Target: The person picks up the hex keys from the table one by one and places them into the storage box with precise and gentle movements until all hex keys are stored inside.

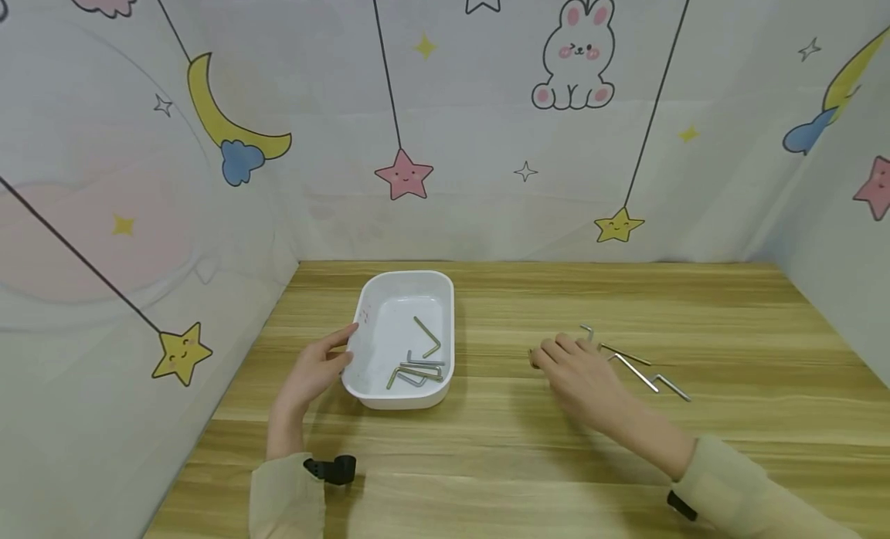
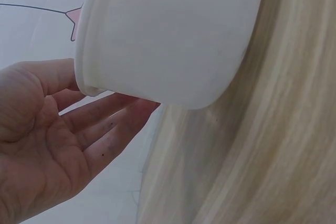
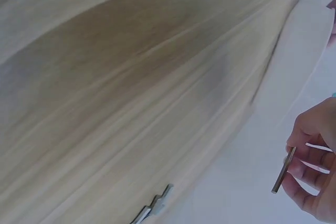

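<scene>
My left hand [image 1: 310, 373] touches the left side of a white plastic basin [image 1: 405, 402]. In the left wrist view the fingers [image 2: 107, 137] lie fairly straight along the basin's outer wall, with the thumb near its rim. Inside the basin lie several L-shaped hex keys [image 1: 429, 349], some gold and some silver. Over the table to the right, my right hand [image 1: 580, 377] pinches a gold hex key [image 3: 284, 171] between thumb and fingers; most of it is hidden in the head view. Just beyond that hand several loose hex keys [image 1: 636, 373] lie on the wood.
The wood-grain table [image 1: 487, 469] runs back to a white cloth backdrop [image 1: 473, 222] printed with stars, a moon and a rabbit. Cloth also hangs at the left and right sides. A black camera strap [image 1: 334, 469] sits on the left wrist.
</scene>
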`<state>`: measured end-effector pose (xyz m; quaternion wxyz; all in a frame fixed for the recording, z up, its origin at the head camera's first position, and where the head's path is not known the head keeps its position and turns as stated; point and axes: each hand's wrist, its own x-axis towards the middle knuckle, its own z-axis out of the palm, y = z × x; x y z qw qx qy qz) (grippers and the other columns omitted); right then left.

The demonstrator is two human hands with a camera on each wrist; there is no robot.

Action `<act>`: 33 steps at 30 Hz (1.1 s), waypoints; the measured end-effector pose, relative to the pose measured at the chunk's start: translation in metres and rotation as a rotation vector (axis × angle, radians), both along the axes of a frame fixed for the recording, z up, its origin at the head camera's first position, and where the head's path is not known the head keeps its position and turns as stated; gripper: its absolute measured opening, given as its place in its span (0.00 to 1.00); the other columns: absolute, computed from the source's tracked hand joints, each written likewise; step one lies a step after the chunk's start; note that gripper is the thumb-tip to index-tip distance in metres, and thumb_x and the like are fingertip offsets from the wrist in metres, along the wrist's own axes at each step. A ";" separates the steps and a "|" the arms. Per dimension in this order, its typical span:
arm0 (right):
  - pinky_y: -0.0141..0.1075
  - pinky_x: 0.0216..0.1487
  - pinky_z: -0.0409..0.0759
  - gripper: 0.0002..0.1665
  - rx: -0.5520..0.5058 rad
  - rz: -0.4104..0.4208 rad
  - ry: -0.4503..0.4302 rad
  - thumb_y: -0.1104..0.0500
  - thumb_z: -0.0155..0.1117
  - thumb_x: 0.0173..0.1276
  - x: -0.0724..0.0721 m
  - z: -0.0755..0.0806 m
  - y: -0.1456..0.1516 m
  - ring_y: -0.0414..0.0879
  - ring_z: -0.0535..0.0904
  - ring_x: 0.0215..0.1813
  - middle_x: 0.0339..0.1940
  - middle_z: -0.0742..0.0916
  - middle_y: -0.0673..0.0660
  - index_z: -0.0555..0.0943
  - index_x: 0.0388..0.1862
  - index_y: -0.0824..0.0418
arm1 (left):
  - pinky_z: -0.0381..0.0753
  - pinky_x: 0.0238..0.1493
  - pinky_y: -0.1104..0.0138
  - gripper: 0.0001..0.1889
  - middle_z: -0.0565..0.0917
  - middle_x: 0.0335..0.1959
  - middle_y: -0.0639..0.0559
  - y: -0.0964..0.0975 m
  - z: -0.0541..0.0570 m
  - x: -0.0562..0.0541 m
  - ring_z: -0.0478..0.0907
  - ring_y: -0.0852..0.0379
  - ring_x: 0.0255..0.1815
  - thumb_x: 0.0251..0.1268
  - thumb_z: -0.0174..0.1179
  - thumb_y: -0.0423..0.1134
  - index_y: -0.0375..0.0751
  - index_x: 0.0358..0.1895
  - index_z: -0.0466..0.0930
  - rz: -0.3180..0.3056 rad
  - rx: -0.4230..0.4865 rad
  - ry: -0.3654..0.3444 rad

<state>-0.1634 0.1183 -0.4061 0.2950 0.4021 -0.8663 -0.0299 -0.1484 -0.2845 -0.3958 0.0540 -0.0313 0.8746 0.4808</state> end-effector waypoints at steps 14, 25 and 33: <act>0.34 0.30 0.68 0.15 -0.106 0.013 0.032 0.73 0.58 0.52 0.000 0.018 -0.029 0.47 0.73 0.35 0.31 0.80 0.50 0.75 0.35 0.55 | 0.80 0.52 0.58 0.27 0.65 0.70 0.31 0.001 0.000 -0.001 0.73 0.36 0.62 0.72 0.48 0.34 0.42 0.73 0.61 -0.001 -0.003 -0.003; 0.33 0.32 0.68 0.15 -0.125 -0.002 -0.015 0.71 0.62 0.53 -0.001 0.038 -0.052 0.46 0.73 0.37 0.33 0.81 0.49 0.76 0.36 0.54 | 0.79 0.55 0.56 0.27 0.64 0.71 0.32 0.001 0.000 -0.001 0.73 0.36 0.62 0.72 0.48 0.34 0.43 0.73 0.61 0.001 -0.013 -0.010; 0.34 0.33 0.72 0.17 -0.160 0.035 -0.028 0.73 0.58 0.53 -0.007 0.049 -0.071 0.45 0.75 0.38 0.34 0.82 0.49 0.77 0.37 0.54 | 0.79 0.54 0.57 0.27 0.65 0.70 0.32 0.001 0.002 0.000 0.73 0.36 0.62 0.72 0.48 0.34 0.43 0.73 0.61 0.002 -0.010 -0.007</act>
